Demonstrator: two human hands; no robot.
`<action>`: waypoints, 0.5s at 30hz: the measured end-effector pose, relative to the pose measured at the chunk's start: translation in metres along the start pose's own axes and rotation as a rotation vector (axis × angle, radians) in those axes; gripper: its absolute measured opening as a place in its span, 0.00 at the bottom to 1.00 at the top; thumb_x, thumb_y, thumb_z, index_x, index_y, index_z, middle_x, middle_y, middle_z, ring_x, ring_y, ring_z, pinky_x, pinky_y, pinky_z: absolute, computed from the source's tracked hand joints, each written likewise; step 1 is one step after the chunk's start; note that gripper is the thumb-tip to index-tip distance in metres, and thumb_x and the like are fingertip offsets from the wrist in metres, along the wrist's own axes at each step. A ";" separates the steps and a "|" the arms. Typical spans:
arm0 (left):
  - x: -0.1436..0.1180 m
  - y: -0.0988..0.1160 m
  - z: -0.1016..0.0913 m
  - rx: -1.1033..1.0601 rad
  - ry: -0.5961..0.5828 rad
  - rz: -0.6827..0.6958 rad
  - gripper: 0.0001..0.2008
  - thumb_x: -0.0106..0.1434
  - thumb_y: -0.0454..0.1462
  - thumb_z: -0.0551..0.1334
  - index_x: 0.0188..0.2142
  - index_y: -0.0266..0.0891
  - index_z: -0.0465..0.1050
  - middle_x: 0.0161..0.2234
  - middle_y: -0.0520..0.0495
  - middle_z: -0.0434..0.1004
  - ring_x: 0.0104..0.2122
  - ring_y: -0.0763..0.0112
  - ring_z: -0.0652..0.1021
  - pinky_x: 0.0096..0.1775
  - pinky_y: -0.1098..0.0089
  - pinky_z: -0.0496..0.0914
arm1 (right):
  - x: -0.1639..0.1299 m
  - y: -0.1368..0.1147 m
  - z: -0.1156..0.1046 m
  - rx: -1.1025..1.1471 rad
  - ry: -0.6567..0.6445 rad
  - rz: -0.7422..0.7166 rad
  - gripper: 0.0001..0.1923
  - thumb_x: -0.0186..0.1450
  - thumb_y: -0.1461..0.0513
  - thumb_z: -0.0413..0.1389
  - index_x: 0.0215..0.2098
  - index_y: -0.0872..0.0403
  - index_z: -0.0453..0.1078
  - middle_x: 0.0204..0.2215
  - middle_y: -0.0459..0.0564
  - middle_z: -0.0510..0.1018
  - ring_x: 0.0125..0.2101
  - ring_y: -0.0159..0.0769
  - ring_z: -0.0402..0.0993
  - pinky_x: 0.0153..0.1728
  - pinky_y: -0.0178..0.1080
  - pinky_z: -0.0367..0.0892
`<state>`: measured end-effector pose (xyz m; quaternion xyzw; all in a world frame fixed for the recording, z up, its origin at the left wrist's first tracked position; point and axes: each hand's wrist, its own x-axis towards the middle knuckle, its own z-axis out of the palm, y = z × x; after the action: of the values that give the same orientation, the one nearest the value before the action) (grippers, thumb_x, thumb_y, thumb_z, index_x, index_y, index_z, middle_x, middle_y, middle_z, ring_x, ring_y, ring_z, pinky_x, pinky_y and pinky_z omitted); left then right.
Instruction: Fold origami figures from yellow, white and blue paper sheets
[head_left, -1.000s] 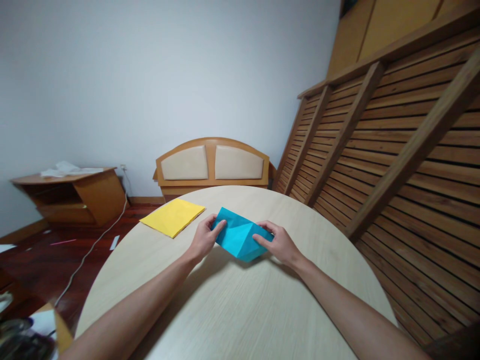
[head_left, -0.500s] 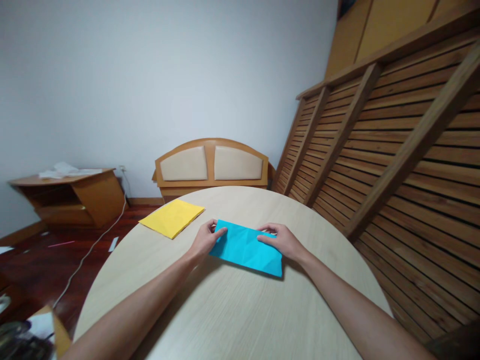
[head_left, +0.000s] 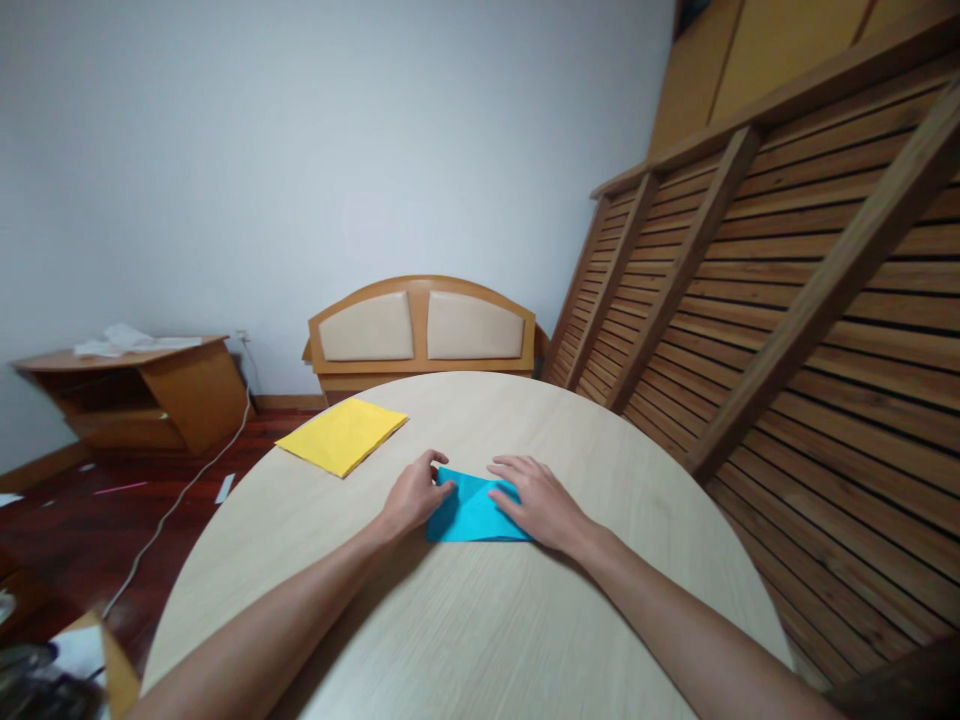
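Note:
A folded sheet of blue paper (head_left: 476, 515) lies on the round table (head_left: 480, 620) in front of me, its long near edge facing me. My left hand (head_left: 414, 492) is at the paper's left end, the thumb over its top face and the fingers curled around behind the edge. Over the right end rests my right hand (head_left: 536, 497), palm down with fingers stretched out and the thumb on the paper; it covers that end. Farther left on the tabletop is a stack of yellow paper (head_left: 343, 436), apart from both hands.
Beyond the table stands a padded headboard (head_left: 424, 325) against the wall. A slatted wooden frame (head_left: 750, 300) leans along the right side. On the left are a low wooden desk (head_left: 180, 390) with white papers and a cable (head_left: 180, 500) across the floor.
The blue paper has come down nearer the table and turned, its near edge now level. My right hand has shifted left and flattened from a pinch; my left hand moved slightly toward me.

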<state>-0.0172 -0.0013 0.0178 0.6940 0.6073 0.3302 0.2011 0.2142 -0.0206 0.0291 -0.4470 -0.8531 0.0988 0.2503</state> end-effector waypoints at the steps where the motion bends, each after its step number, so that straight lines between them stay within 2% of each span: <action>1: 0.000 0.001 0.000 0.018 -0.008 -0.004 0.19 0.56 0.37 0.63 0.48 0.37 0.71 0.34 0.45 0.78 0.34 0.63 0.78 0.34 0.70 0.68 | -0.001 -0.007 0.005 0.016 -0.057 -0.019 0.27 0.69 0.51 0.51 0.64 0.49 0.63 0.64 0.53 0.63 0.63 0.46 0.56 0.63 0.49 0.51; 3: 0.000 0.001 0.000 0.049 -0.025 -0.006 0.20 0.57 0.37 0.62 0.50 0.37 0.70 0.35 0.44 0.78 0.35 0.63 0.78 0.35 0.70 0.68 | -0.005 -0.017 0.014 0.058 -0.198 -0.006 0.34 0.70 0.47 0.47 0.69 0.51 0.52 0.69 0.52 0.51 0.68 0.46 0.45 0.66 0.50 0.43; 5: 0.000 0.000 0.000 0.079 -0.042 -0.010 0.20 0.57 0.37 0.62 0.50 0.37 0.69 0.37 0.44 0.79 0.36 0.63 0.78 0.35 0.70 0.68 | -0.008 -0.019 0.021 0.087 -0.304 0.027 0.36 0.70 0.45 0.44 0.70 0.51 0.48 0.70 0.51 0.45 0.69 0.47 0.38 0.67 0.53 0.38; 9: -0.001 0.001 -0.003 0.162 -0.066 -0.029 0.18 0.60 0.38 0.62 0.50 0.38 0.70 0.40 0.43 0.79 0.40 0.61 0.78 0.38 0.69 0.68 | -0.011 -0.012 0.022 0.052 -0.378 0.059 0.35 0.70 0.44 0.43 0.70 0.49 0.47 0.71 0.48 0.42 0.70 0.50 0.33 0.67 0.55 0.33; 15: -0.002 0.007 -0.007 0.240 -0.078 -0.069 0.14 0.61 0.39 0.63 0.47 0.41 0.74 0.43 0.44 0.80 0.41 0.63 0.78 0.37 0.70 0.67 | -0.009 -0.004 0.008 -0.018 -0.450 0.086 0.38 0.71 0.42 0.36 0.72 0.50 0.41 0.71 0.49 0.38 0.70 0.48 0.29 0.67 0.54 0.32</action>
<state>-0.0174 -0.0053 0.0274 0.7042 0.6576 0.2208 0.1513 0.2120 -0.0298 0.0207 -0.4518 -0.8685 0.1989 0.0453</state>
